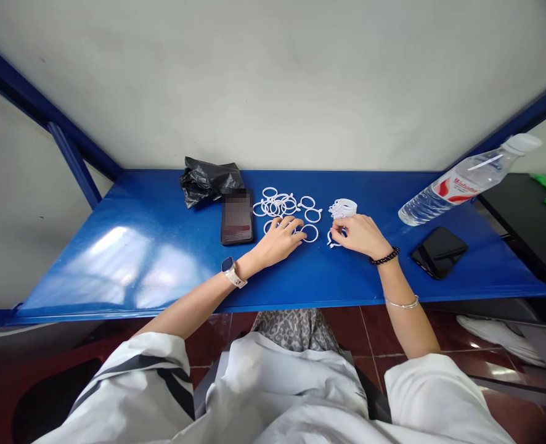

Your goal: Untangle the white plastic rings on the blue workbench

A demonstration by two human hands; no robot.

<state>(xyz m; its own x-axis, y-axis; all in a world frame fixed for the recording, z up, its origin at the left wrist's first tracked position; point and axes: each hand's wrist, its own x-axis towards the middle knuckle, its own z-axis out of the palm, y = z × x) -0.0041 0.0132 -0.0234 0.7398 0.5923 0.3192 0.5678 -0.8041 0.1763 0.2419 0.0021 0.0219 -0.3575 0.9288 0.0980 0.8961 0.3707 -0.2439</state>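
Observation:
Several white rings (273, 205) lie in a loose, overlapping group on the blue table (301, 277). My left hand (277, 242) rests over the near edge of this group, palm down with its fingers spread, and partly covers some rings. A single ring (310, 233) lies flat at its fingertips. My right hand (357, 235) pinches a white ring (331, 239) near the table surface; its fingers hide part of it. Just beyond that hand sits a stack of white rings (344, 207).
Left of the rings are a phone with a lit screen (236, 217) and a crumpled black bag (208, 180). On the right stand a clear water bottle (458, 184) and, nearer, a dark phone (439, 253). A pale wall (273, 86) rises behind the table.

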